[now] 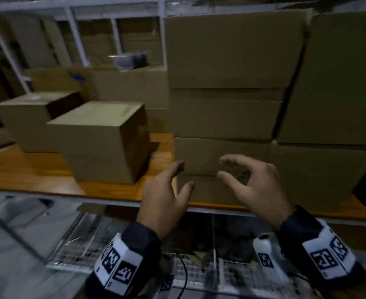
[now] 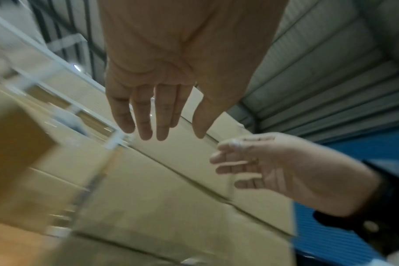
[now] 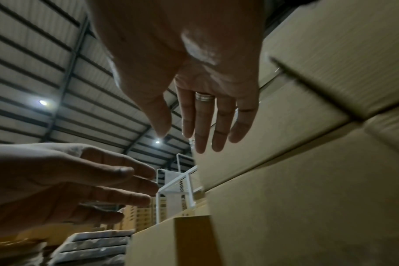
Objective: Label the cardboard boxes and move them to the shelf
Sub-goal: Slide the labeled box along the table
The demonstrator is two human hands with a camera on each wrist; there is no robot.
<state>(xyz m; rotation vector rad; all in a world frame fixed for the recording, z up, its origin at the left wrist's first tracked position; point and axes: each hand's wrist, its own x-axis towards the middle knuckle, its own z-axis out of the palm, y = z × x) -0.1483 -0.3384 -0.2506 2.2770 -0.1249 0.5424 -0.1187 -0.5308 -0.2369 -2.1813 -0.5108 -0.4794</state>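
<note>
A tall stack of brown cardboard boxes (image 1: 225, 117) stands on the wooden shelf board (image 1: 33, 169) in the head view. Both hands hover just in front of the stack's lowest boxes, holding nothing. My left hand (image 1: 167, 195) has straight fingers pointing at the stack's left edge. My right hand (image 1: 253, 182) is spread, fingers loosely bent, thumb apart. In the left wrist view my left hand (image 2: 162, 111) is open in front of the boxes (image 2: 171, 198). In the right wrist view my right hand (image 3: 205, 122) is open beside the boxes (image 3: 307, 180).
A smaller box (image 1: 104, 139) stands left of the stack, another box (image 1: 29, 117) behind it. More boxes (image 1: 337, 83) fill the right. White shelf uprights (image 1: 76, 35) rise at the back. A wire rack (image 1: 134, 255) lies below the shelf edge.
</note>
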